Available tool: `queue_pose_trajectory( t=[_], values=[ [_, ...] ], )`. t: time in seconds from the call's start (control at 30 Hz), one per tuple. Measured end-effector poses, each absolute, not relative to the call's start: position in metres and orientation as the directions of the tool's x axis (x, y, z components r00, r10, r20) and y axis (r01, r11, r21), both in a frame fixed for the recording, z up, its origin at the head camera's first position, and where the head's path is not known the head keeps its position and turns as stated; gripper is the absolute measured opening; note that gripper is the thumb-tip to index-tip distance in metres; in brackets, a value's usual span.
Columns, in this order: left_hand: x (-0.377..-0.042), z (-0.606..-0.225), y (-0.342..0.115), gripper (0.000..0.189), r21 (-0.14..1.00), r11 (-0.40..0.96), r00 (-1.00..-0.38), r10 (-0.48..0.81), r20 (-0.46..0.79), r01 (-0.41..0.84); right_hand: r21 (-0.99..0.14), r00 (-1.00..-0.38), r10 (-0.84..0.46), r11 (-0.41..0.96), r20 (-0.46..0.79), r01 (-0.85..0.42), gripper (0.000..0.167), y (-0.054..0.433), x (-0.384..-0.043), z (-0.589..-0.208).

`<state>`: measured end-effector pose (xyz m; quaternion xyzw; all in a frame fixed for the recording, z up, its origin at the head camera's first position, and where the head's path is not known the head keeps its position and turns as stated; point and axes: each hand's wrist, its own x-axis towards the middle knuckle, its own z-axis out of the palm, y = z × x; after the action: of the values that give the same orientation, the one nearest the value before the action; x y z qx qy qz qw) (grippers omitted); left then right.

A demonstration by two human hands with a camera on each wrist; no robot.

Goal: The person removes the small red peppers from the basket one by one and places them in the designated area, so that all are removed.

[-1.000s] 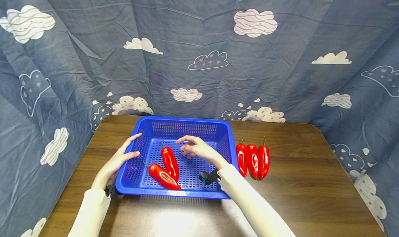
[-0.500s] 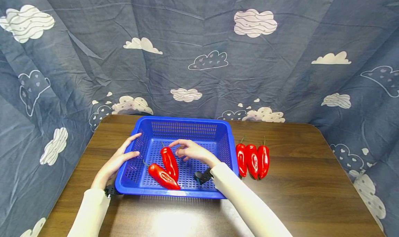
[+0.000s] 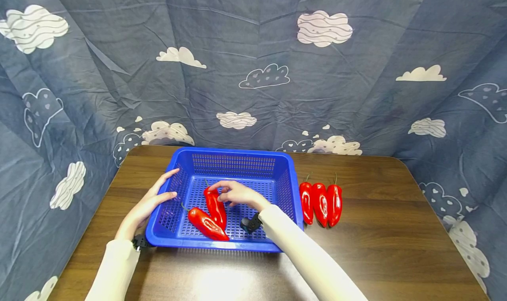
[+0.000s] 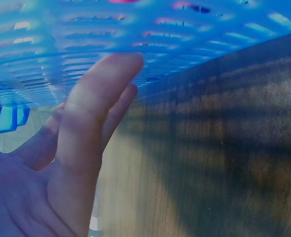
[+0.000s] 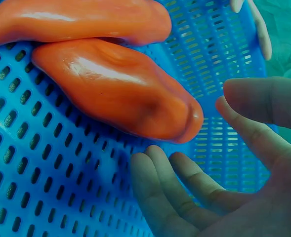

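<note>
Two glossy red peppers lie in a blue plastic basket [image 3: 225,244]: the upper red pepper [image 3: 215,211] and the lower red pepper [image 3: 207,226], their tapered ends close together. My right hand [image 3: 237,192] hovers over the upper pepper's stem end, fingers spread and nothing in them. In the right wrist view its fingers and thumb lie on either side of that pepper's [image 5: 120,89] near end, with a gap around it. My left hand [image 3: 148,204] rests on the basket's left side with fairly straight fingers. In the left wrist view its fingers [image 4: 81,128] lie against the outer slotted wall [image 4: 185,29].
Three more red peppers [image 3: 320,204] lie side by side on the wooden table [image 3: 380,230], just right of the basket. Behind the table hangs a grey-blue curtain [image 3: 222,37] with cloud prints. A small black camera [image 3: 250,224] hangs at my right wrist above the basket floor.
My right hand has moved left and slightly toward me, from the basket's middle to over the upper pepper. My left hand and the peppers have stayed in place.
</note>
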<state>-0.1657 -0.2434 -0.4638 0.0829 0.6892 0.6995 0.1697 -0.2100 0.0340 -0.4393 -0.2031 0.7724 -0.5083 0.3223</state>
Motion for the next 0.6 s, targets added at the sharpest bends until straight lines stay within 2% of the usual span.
queue_pose_trajectory(
  t=[0.43,0.6],
  values=[
    [-0.167,-0.464,-0.244,0.064,0.992,0.031,-0.93,0.347,-0.124,-0.12,-0.878,-0.695,-0.635,0.478,-0.338,-0.01,0.047,0.024,-0.21,-0.445],
    [-0.167,-0.464,-0.244,0.064,0.992,0.043,-0.931,0.342,-0.126,-0.118,-0.861,-0.685,-0.658,0.501,-0.313,-0.087,0.049,0.022,-0.211,-0.448]
  ],
)
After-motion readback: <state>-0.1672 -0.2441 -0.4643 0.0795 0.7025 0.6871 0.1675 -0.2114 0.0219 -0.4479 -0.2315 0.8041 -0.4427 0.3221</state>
